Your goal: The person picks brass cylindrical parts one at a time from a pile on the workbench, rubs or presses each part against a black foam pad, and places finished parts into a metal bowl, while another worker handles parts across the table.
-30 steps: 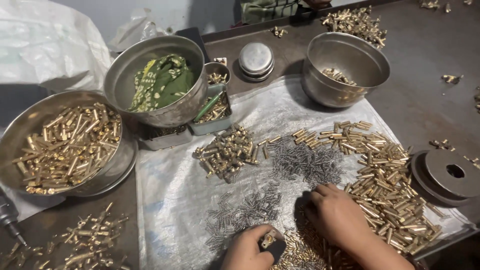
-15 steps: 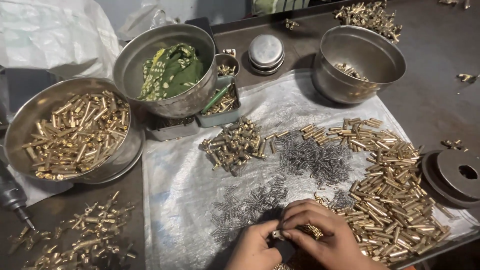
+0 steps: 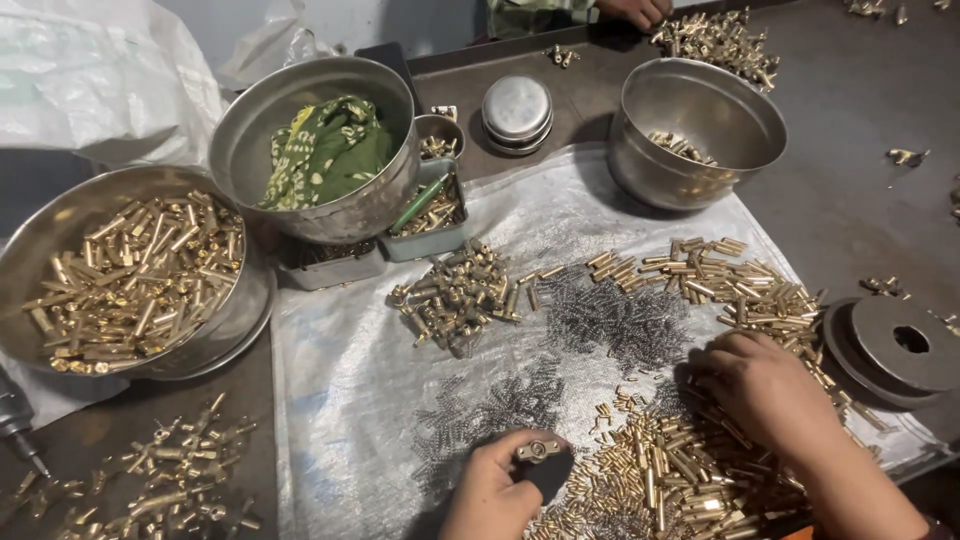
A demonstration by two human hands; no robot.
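My left hand is closed on a small brass fitting, held up just above the clear plastic sheet. My right hand lies palm down on the big heap of short brass tubes, fingers bent into the pieces. Between the hands lie loose brass bits. A pile of small steel springs sits just beyond the right hand, and a second spring pile lies just beyond the left hand.
A steel pan of brass parts stands at left, a steel bowl with a green cloth behind it, another steel bowl at back right. Small trays, a round tin, a dark disc and another person's hand are around.
My hands have parted: the right one moved right onto the brass heap, while the left stays low with the fitting. The camera view shifted slightly.
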